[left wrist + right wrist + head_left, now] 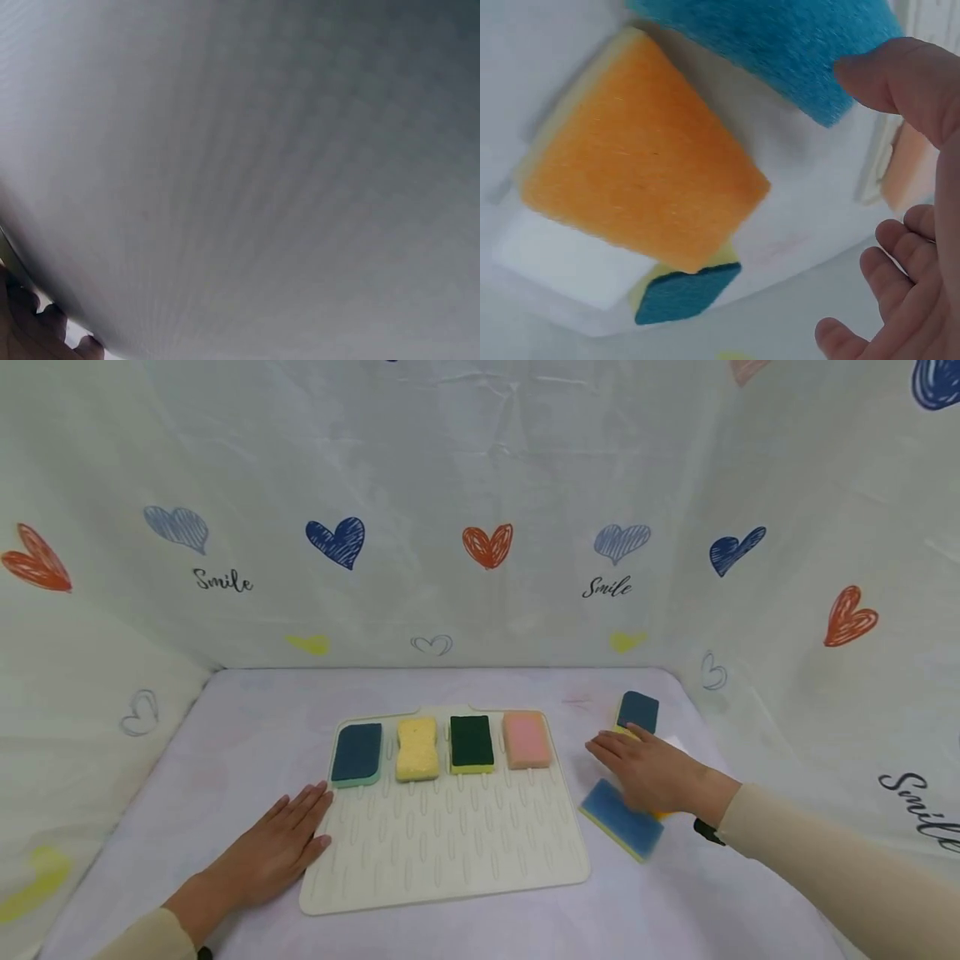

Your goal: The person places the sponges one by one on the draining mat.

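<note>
Right hand (pixel 656 772) over the blue sponge (pixel 624 822), left hand (pixel 273 850) at the white tray (pixel 450 852)

The right hand reaches in low over the right side of the desk (pixel 247 727), its fingers loosely extended and the thumb apart, pinching nothing. In the right wrist view the thumb overlaps a corner of the blue sponge; whether it touches cannot be told. That sponge lies at a slant just right of the tray, blue face up, with a yellow layer along its near edge. Beside it, mostly hidden under the hand in the head view, is an orange sponge (pixel 641 154) with a pale lower layer. A white block (pixel 570 259) is partly covered from sight by the orange sponge, and a dark teal sponge (pixel 639 710) with a yellow layer lies farther off.

The left hand lies with fingers straight and thumb held apart, fingertips at the tray's left edge, grasping nothing. The left wrist view is mostly a blurred grey surface with fingertips in one corner.

Along the far part of the ribbed tray, four sponges stand in a spaced row. From left to right: a navy sponge (pixel 357 752) with a green lower layer, a yellow sponge (pixel 417 749) with a narrowed waist, a dark green sponge (pixel 472 742) over a yellow layer, and a pink sponge (pixel 527 739).
</note>
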{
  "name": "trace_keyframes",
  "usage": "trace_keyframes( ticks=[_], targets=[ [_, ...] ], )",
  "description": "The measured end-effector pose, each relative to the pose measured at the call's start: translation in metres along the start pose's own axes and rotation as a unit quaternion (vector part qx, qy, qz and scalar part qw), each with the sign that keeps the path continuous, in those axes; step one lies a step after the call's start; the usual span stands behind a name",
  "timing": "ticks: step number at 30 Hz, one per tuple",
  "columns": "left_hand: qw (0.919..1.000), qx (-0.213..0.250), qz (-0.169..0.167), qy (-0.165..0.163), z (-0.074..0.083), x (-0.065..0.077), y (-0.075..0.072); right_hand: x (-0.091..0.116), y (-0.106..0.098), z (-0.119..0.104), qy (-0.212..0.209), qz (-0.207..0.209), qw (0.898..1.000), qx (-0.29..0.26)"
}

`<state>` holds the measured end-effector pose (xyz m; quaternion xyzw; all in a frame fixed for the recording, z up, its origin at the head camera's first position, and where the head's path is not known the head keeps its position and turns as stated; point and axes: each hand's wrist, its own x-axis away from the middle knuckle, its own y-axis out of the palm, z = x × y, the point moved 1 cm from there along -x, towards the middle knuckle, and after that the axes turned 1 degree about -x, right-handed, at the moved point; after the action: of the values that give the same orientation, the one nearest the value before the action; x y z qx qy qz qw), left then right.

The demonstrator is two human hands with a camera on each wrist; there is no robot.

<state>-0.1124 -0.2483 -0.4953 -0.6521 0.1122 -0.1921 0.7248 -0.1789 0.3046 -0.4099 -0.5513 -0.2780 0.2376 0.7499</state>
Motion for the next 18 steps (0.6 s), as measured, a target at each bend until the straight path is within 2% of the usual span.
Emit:
trace_keyframes(
  ticks=[4, 9, 13, 18],
  targets=[
    [1.0000, 0.001, -0.007, -0.002, 0.000, -0.002, 0.001, 0.023, 0.009, -0.003, -0.022, -0.041, 0.999, 0.022],
    [1.0000, -0.003, -0.006, -0.001, 0.002, -0.002, -0.001, 0.041, 0.024, -0.002, -0.052, -0.041, 0.996, 0.060],
    [0.9999, -0.010, -0.002, 0.001, 0.003, -0.002, -0.003, 0.042, 0.029, -0.003, -0.069, -0.040, 0.994, 0.078],
    [0.9997, -0.018, 0.012, 0.011, 0.004, -0.001, -0.004, 0.036, 0.031, -0.009, -0.072, -0.048, 0.995, 0.058]
  ],
)
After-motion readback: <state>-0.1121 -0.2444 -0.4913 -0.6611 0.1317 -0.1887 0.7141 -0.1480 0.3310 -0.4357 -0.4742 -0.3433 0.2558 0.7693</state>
